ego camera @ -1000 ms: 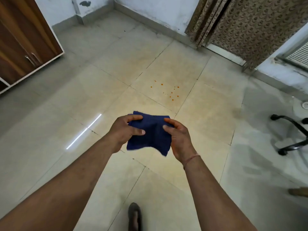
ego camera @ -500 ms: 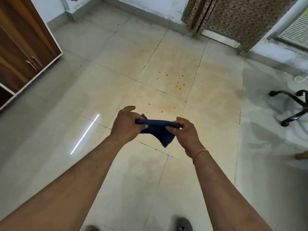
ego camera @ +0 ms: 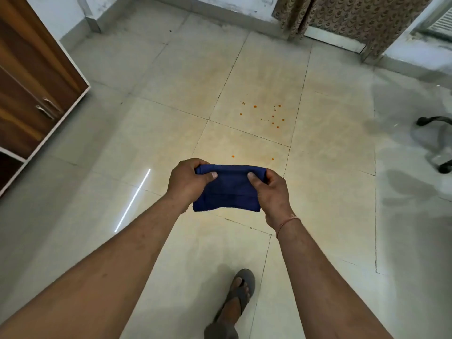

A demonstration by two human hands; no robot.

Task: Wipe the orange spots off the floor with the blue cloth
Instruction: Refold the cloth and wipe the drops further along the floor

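Holding the blue cloth (ego camera: 230,189) up off the floor (ego camera: 171,123) with both hands — left hand (ego camera: 187,183) pinches the left end, right hand (ego camera: 271,192) the right end. Each thumb lies across the near face of the cloth, the other fingers curl over the top edge and behind it (their tips are hidden, so how far they wrap I cannot tell). Both grips are closed on fabric, nothing else in either hand.

Cloth is folded into a flat rectangle. Long axis runs left-right, from one thumb to the other, roughly level. Top folded edge is rolled over between the fingers; bottom edge hangs free below both thumbs, sagging slightly at the middle. Broad face points back toward the camera.

Orange spots (ego camera: 265,115) sit on the tiles beyond the fingertips, clear of the cloth — main cluster well past the knuckles and a little to the right, two stray dots just beyond the cloth's top edge. None of them touched by the cloth.

Thin thread band (ego camera: 287,221) on the right wrist. One foot in a grey sandal (ego camera: 241,289) is planted on the floor below the right forearm. Wooden cabinet (ego camera: 31,89) far left of the left hand, patterned curtain (ego camera: 354,18) at the far wall, black chair base (ego camera: 437,140) off to the right.
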